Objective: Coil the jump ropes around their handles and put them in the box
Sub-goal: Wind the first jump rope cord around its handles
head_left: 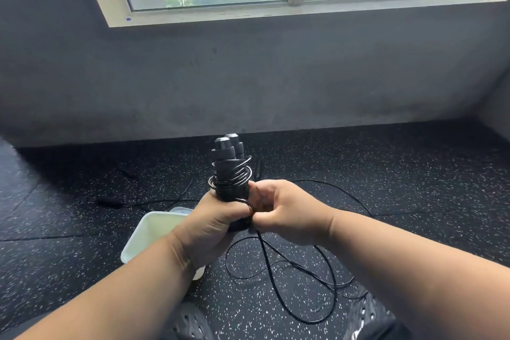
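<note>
My left hand (212,218) grips two black jump-rope handles (227,159) held upright together, with several turns of thin black rope wound round them. My right hand (281,212) pinches the rope right beside the handles, touching my left hand. The loose rest of the rope (298,270) lies in loops on the floor below and to the right. A white box (143,232), open at the top, stands on the floor under my left wrist, partly hidden by my forearm.
Another black handle with rope (110,201) lies on the speckled black rubber floor at the left, and one more handle (128,172) further back. A grey wall with a window rises close behind. My shoes (190,323) show at the bottom.
</note>
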